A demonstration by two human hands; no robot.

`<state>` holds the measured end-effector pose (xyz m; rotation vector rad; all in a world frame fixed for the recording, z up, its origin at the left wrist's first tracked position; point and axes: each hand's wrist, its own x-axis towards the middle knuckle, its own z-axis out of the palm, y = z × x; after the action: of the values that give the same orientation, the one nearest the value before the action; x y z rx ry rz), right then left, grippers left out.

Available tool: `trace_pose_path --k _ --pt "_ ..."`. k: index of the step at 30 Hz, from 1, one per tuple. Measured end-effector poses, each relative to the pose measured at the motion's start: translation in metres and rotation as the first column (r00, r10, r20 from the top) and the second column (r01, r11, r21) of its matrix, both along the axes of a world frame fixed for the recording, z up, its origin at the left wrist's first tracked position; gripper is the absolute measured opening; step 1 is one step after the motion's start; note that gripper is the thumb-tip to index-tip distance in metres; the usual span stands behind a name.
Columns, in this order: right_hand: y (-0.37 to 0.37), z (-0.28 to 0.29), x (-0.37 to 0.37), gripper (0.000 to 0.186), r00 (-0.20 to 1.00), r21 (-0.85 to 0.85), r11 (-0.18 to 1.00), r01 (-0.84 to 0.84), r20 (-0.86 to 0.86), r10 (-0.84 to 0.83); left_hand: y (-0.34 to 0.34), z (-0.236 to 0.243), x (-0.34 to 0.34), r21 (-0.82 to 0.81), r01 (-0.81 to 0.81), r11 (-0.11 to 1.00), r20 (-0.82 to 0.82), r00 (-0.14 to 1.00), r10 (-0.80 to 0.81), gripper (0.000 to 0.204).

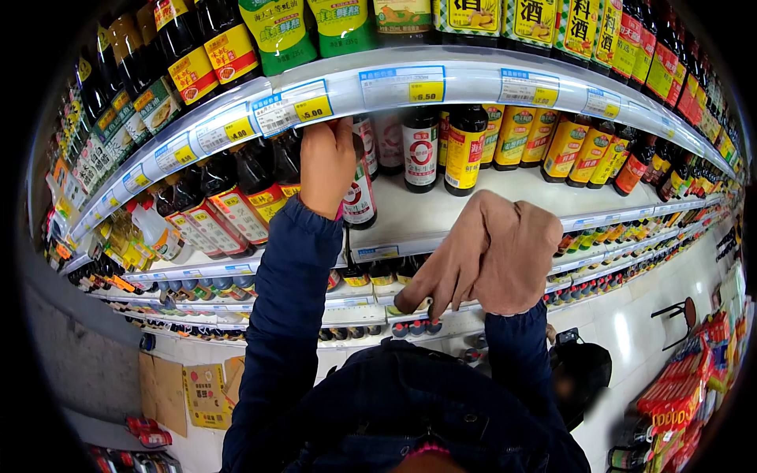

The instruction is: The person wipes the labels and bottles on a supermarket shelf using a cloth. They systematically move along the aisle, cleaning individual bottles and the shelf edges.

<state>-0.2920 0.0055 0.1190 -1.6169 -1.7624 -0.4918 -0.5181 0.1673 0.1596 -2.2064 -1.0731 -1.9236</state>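
My left hand [325, 169] reaches up under the price strip of the upper shelf. Its fingers are closed around the top of a dark soy sauce bottle [360, 199] with a white and red label; the fingertips are partly hidden. A brown cloth [516, 256] covers my right hand, hangs in folds in front of the lower shelf edge and hides the fingers. To the right of the held bottle, a white-labelled soy sauce bottle [420, 151] and a yellow-labelled bottle [466, 154] stand upright on the middle shelf. Dark bottles with red and white labels [236, 209] stand left of my left forearm.
The upper shelf's price strip [465, 75] curves above my hands, with bottles and green pouches [276, 35] over it. Lower shelves hold more bottles. A person in dark clothes [582, 374] is low at right, near a stool [680, 319] and stacked red packages [678, 394]. Cardboard [163, 394] lies lower left.
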Motion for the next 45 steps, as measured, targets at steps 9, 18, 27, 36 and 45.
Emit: trace_pose_path --k 9,18,27,36,45 --pt "0.064 -0.010 -0.018 0.038 0.913 0.235 0.962 -0.137 0.407 0.030 -0.014 0.010 0.009 -0.137 0.112 0.984 0.047 0.993 -0.106 0.020" --pt "0.132 0.018 -0.067 0.029 0.648 0.303 0.953 -0.007 0.727 -0.226 0.001 0.004 0.017 -0.188 0.234 0.954 0.041 0.972 -0.231 0.023" --pt "0.127 0.047 -0.051 0.035 0.805 0.274 0.867 -0.417 0.555 0.212 -0.015 -0.061 0.015 -0.278 0.565 0.777 0.573 0.747 -0.338 0.057" --pt "0.119 0.060 -0.076 0.039 0.758 0.129 0.789 -0.601 0.405 0.511 -0.021 -0.083 0.010 -0.441 0.505 0.742 0.218 0.862 -0.458 0.082" --pt "0.140 0.069 -0.087 0.033 0.680 0.028 0.680 -0.733 0.049 0.731 -0.007 -0.095 0.009 -0.349 0.403 0.846 0.053 0.910 -0.412 0.083"
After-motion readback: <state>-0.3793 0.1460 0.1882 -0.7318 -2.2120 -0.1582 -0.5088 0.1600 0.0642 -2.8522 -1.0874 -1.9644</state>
